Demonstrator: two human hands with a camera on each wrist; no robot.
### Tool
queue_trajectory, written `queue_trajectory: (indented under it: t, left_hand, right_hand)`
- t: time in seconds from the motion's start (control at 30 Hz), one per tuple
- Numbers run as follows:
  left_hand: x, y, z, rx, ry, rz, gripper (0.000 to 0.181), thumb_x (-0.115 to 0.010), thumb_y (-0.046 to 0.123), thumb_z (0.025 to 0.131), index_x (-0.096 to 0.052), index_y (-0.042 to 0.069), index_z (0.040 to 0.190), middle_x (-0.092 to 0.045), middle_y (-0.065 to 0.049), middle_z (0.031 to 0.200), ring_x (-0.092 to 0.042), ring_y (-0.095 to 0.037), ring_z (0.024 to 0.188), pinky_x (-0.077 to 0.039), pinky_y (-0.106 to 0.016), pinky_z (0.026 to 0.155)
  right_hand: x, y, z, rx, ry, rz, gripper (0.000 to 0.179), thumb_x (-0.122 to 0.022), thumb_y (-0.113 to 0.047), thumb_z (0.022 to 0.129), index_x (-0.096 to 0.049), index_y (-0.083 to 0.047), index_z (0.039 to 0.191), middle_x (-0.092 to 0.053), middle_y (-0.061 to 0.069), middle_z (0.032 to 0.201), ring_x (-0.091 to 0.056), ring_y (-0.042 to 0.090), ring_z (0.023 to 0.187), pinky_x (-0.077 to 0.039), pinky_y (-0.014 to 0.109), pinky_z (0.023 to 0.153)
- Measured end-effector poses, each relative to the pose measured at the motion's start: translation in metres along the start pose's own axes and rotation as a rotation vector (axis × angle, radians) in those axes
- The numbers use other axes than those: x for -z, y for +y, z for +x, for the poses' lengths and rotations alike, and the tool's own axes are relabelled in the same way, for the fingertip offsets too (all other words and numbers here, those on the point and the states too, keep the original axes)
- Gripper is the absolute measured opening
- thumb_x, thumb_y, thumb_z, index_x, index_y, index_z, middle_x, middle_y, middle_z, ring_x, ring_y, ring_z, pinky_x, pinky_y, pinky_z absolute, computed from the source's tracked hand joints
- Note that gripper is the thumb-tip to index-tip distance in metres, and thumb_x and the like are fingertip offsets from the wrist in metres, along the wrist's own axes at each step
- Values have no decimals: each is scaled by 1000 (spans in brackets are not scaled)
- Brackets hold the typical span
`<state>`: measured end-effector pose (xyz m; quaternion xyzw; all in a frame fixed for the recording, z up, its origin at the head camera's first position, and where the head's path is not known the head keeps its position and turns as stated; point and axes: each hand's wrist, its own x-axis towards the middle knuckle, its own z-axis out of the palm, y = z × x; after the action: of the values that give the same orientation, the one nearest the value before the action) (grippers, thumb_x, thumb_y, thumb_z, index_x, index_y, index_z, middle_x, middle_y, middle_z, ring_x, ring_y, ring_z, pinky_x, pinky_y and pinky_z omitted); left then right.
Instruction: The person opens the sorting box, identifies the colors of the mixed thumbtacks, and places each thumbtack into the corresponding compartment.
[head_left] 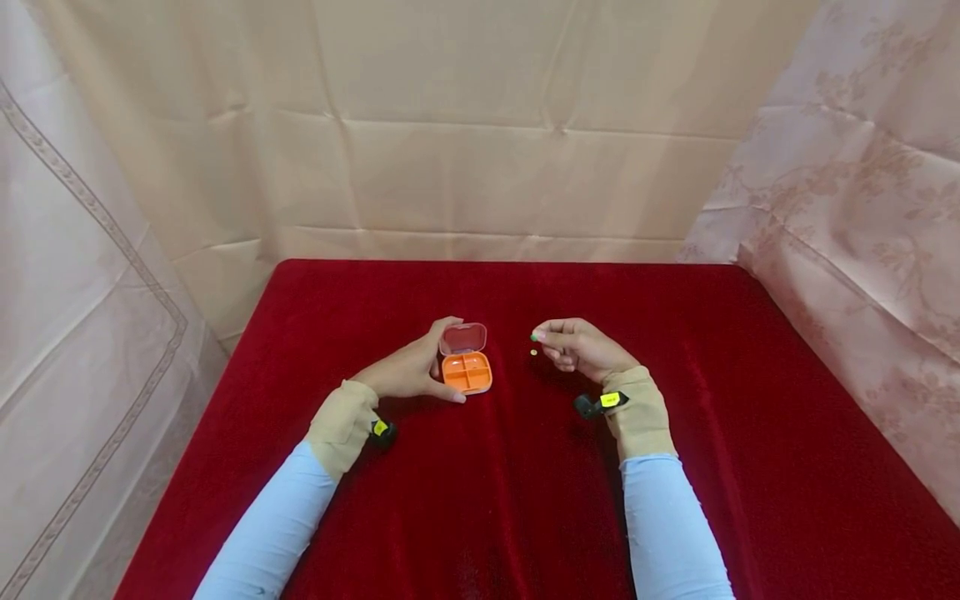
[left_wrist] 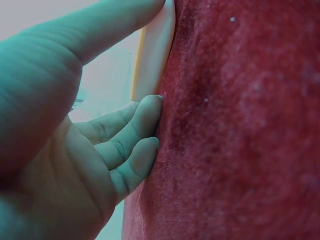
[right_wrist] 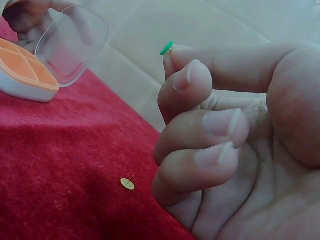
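Firstly, head view: one orange four-compartment case (head_left: pixel 467 372), clear lid (head_left: pixel 462 338) raised, set between the parted thumb and fingers of the left hand (head_left: pixel 408 367); thumb at the near edge, forefinger beside the lid, presumably to steady it. Right hand (head_left: pixel 581 343): thumb and forefinger pinching one green stud (head_left: pixel 533 337). One gold stud (head_left: pixel 533 352) on red cloth (head_left: pixel 540 467), just nearer than those fingertips. Yellow labels (head_left: pixel 611 400) on both wrist cameras (head_left: pixel 587 407); markings too small to read.

Left wrist view: thumb against the case's pale outer wall; other fingers slightly bent, tips close to the cloth. No lettering seen.

Right wrist view: green disc at the pinching tips, pin toward them, probably leaving its face free; remaining fingers curled palmward. Gold disc below the fingers, pin upward; no legible inscription.
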<state>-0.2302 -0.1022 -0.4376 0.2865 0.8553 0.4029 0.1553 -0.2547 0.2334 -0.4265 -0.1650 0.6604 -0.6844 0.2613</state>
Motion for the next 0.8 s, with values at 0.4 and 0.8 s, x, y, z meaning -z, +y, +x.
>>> queue_trajectory:
  t: [0.4, 0.8]
  left_hand:
    - [-1, -4, 1, -3, 1, 11, 118, -94, 35, 76, -13, 18, 160, -59, -6, 113, -58, -21, 83, -51, -36, 74]
    - [0, -2, 1, 5, 2, -2, 118, -94, 34, 76, -13, 20, 160, -59, -4, 118, -57, -20, 84, -50, -35, 75]
  right_hand:
    - [-3, 2, 3, -10, 9, -20, 34, -55, -9, 106, -47, 23, 116, -49, 1, 68, -36, 7, 52, -33, 20, 49]
    - [-9, 2, 7, -22, -2, -55, 35, -58, -13, 105, -51, 19, 116, -50, 0, 68, -36, 7, 52, -34, 21, 50]
